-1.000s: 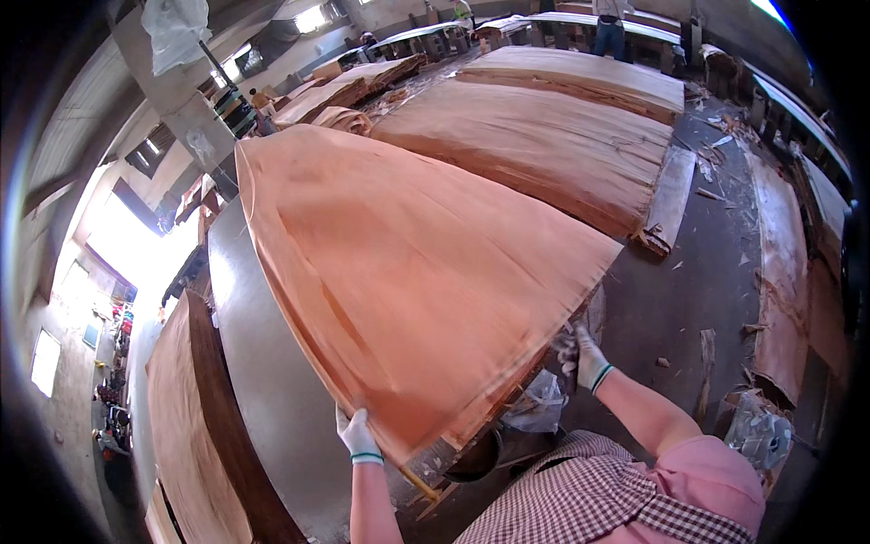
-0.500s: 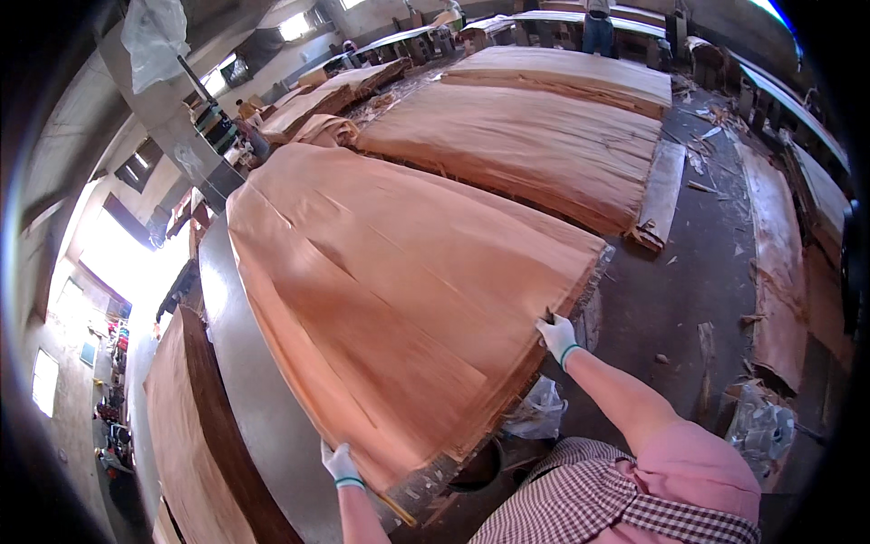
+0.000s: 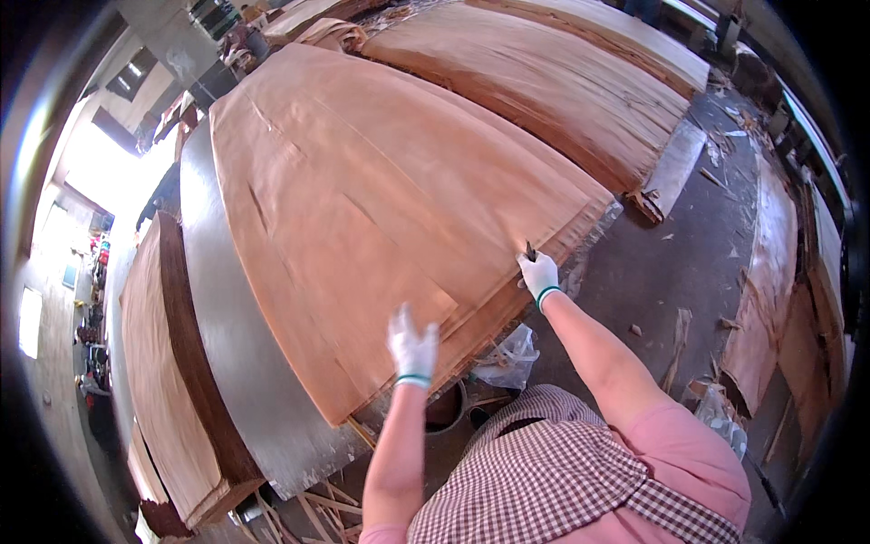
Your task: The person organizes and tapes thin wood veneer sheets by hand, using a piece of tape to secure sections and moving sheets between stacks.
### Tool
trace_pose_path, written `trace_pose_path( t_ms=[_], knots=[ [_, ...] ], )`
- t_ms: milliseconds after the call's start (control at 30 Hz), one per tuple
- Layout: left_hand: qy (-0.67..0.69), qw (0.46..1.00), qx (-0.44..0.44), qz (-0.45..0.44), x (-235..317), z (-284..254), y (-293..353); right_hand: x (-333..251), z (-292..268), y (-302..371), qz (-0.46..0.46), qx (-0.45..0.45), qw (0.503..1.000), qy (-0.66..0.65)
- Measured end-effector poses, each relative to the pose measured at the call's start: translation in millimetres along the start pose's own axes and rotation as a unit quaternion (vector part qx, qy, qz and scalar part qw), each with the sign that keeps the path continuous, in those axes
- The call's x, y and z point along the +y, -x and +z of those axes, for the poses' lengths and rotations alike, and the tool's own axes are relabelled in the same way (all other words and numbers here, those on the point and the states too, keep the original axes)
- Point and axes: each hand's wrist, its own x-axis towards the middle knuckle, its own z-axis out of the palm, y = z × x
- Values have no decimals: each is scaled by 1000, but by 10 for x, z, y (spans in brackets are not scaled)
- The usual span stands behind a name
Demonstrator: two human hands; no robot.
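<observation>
A wide, thin sheet of reddish-tan wood veneer (image 3: 317,208) lies on top of a stack, with small slits and a few creases in it. My right hand (image 3: 541,276), in a white glove with a green cuff, is closed around a small dark pointed tool (image 3: 530,251) at the sheet's near right edge. My left hand (image 3: 412,345), gloved alike, is over the sheet near its front edge. Its fingers are spread and slightly blurred; nothing shows in them. Whether its palm touches the veneer I cannot tell.
More veneer stacks (image 3: 535,86) stand beyond, and another stack (image 3: 163,344) is at the left, past a grey metal-like surface (image 3: 240,354). A plastic bag (image 3: 509,358) and a round bucket (image 3: 450,408) are below the front edge. Wood scraps (image 3: 313,512) litter the floor.
My left hand has let go of the sheet's near left corner and moved right, over the sheet. The sheet now lies flatter. My right hand still holds the dark tool; the view has tilted down.
</observation>
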Motion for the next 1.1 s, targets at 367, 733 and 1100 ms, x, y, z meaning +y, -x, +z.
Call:
trace_pose_path(
  t_ms=[367,733,1100],
  knots=[
    [222,961,105,-127,-53,-421,-305,377,-491,162,18,-87,993,-80],
    [400,788,297,-362,-3619,-3455,690,66,1472,2701,-267,-429,851,142],
    [413,780,265,-388,-5044,-3948,1859,440,2530,3825,-300,-236,827,412]
  ],
)
